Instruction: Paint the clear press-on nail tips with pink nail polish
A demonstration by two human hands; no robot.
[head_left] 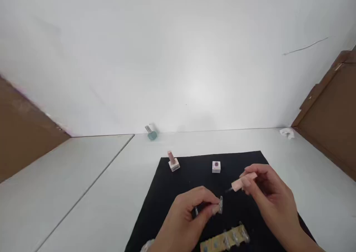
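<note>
Between the thumb and fingertips of my left hand (189, 216) is a small clear, greyish piece (221, 204), shaped like a false nail. My right hand (268, 196) pinches the pale pink cap of a nail polish brush (240, 182). Its dark bristle tip points left, just above and right of the clear piece, apart from it. An uncapped white nail polish bottle (216, 167) stands on the black mat (194, 177) beyond my hands. Below them lies a yellowish strip (222, 241) with several clear pieces on its right part and bluish spots on its left.
A capped pink nail polish bottle (174, 164) is at the mat's far left corner. A teal bottle with a grey cap (151, 134) stands against the white wall (178, 59). Crumpled white tissue (287, 133) lies at the back right. Brown panels (330, 114) flank the white table (91, 203).
</note>
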